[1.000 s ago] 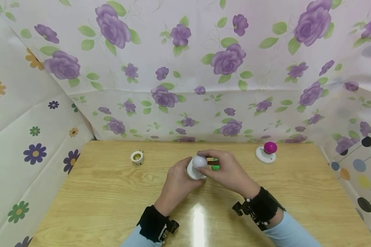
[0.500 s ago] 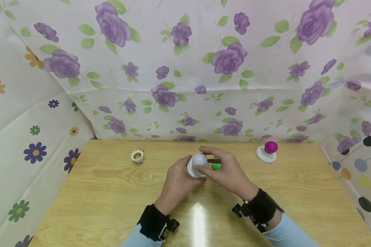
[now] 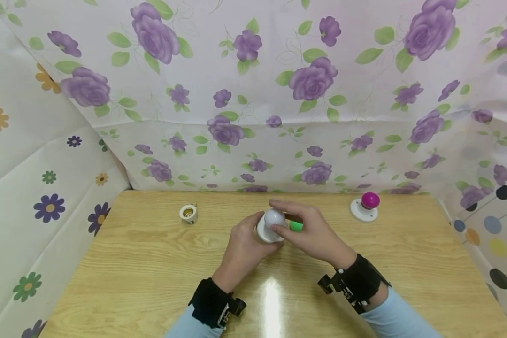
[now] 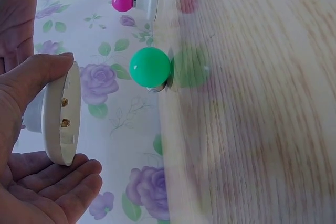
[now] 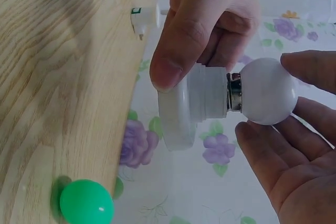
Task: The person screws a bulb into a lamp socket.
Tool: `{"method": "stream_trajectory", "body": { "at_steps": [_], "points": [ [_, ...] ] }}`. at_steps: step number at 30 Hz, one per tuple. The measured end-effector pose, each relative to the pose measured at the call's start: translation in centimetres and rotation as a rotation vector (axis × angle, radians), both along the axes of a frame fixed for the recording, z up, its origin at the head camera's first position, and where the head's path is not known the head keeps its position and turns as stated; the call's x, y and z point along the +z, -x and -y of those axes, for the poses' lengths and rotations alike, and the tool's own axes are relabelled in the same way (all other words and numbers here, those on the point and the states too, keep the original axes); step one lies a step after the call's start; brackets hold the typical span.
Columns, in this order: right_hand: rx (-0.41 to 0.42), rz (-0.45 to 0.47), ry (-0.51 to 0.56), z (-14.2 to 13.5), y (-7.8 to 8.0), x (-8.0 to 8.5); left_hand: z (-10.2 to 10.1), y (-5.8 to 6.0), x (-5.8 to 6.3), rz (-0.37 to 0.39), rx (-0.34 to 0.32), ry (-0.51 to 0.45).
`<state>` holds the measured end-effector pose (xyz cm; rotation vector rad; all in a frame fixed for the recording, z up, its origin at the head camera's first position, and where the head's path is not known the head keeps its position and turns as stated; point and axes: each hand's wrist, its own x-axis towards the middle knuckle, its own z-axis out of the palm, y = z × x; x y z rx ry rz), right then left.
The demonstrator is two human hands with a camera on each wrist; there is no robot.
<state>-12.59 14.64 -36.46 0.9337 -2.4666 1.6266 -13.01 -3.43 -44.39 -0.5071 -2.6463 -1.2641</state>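
My left hand point(image 3: 244, 241) grips a white round lamp holder point(image 5: 177, 116) by its wide base, raised off the table. Brass screws show on its underside in the left wrist view. With thumb and fingers, my right hand point(image 3: 314, 232) holds a white light bulb point(image 5: 268, 92). The bulb's metal screw end sits at the mouth of the holder, with part of the metal still showing in the right wrist view. How deep the thread goes in is hidden. A green light bulb point(image 4: 150, 67) lies on the table behind my right hand.
At the back right, a magenta bulb point(image 3: 370, 201) stands in another white round lamp holder point(image 3: 363, 215). A small white socket point(image 3: 188, 214) stands at the back left of the wooden table point(image 3: 152, 272). Floral sheets point(image 3: 262, 155) hang behind the table.
My right hand's fingers have shifted slightly around the white bulb. Bulb and holder have moved a touch to the right; the left hand keeps its grip.
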Motion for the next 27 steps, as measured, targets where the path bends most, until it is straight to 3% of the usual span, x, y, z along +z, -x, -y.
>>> {"method": "stream_trajectory", "body": {
  "at_steps": [8, 19, 27],
  "points": [
    [-0.018, -0.028, 0.005, -0.5, 1.2, -2.6, 0.0, -0.1, 0.1, -0.001, -0.003, -0.005],
    [-0.126, -0.12, 0.053, -0.1, 1.3, -3.3, 0.0, -0.1, 0.1, -0.005, -0.002, -0.028],
    [-0.115, -0.133, 0.046, -0.3, 1.4, -3.4, 0.0, 0.0, 0.0, -0.02, 0.01, -0.025]
  ]
}}
